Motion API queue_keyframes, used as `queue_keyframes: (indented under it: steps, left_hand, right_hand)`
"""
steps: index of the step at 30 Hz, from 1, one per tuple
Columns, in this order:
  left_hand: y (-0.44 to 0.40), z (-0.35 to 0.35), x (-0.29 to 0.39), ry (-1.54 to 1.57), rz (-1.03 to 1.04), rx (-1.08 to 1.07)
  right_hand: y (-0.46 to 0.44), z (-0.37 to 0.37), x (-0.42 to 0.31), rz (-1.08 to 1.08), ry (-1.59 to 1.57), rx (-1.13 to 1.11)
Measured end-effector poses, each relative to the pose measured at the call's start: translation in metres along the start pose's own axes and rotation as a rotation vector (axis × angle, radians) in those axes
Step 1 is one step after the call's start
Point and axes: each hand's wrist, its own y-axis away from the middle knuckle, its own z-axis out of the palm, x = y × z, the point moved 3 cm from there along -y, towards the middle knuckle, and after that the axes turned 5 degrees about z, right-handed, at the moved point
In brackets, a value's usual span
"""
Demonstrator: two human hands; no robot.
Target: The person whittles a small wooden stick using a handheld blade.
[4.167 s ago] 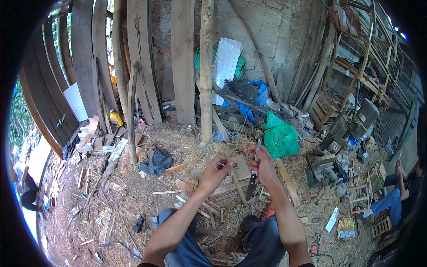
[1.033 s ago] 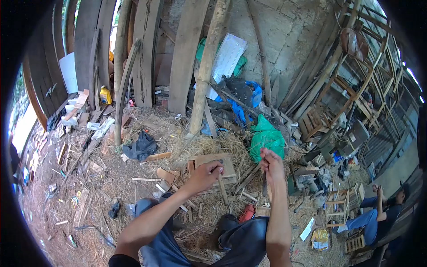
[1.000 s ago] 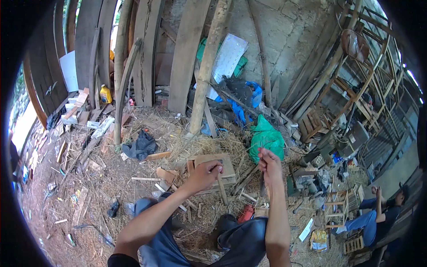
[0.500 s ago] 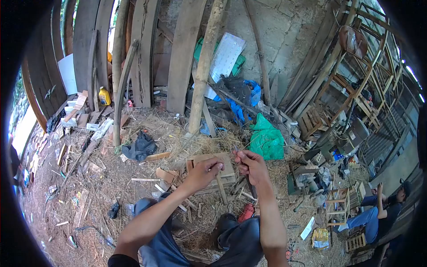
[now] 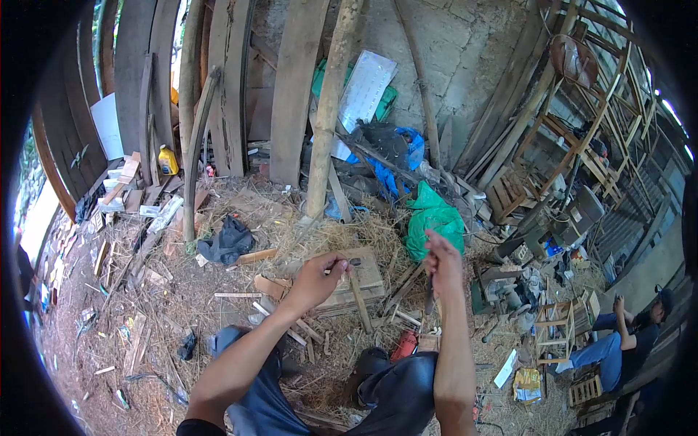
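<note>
My left hand [image 5: 318,282] is closed in a pinch over the left side of a wooden block [image 5: 369,280]. What its fingertips hold is too small to make out. Beside those fingertips, a wooden stick [image 5: 361,304] leans across the block, with a small dark piece [image 5: 355,261] at its upper end; it resembles a hammer, but I cannot be sure. To the right, apart from the block, my right hand [image 5: 445,267] is closed around a narrow dark tool [image 5: 429,299] that points down below the palm. The tool's upper part is hidden by the hand.
A green plastic bag [image 5: 436,221] lies just beyond my right hand. Wooden posts [image 5: 331,109] rise ahead, and a black cloth [image 5: 227,241] sits on the littered ground. Between my legs is a red object [image 5: 404,346]. Another person [image 5: 618,341] sits at right near a wooden frame [image 5: 554,334].
My right hand has moved right, away from my left hand, carrying the narrow dark tool. My left hand has shifted slightly left, and the dark piece at the stick's end now shows.
</note>
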Motion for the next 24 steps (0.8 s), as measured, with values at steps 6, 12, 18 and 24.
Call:
queue_keyframes:
  steps: [6,12,18,24]
  left_hand:
    - [-0.003,0.016,0.013,-0.090,0.039,-0.034]
    - [0.003,0.016,0.005,0.063,-0.028,-0.145]
    - [0.001,0.004,-0.007,0.058,-0.115,-0.104]
    - [0.003,0.015,0.009,-0.073,-0.056,-0.122]
  right_hand:
    - [0.019,0.059,0.015,0.169,0.034,-0.347]
    - [-0.005,0.015,0.007,0.148,-0.081,-0.206]
    - [0.000,-0.005,-0.004,0.046,-0.121,-0.133]
    - [0.017,0.044,0.008,0.149,0.042,-0.345]
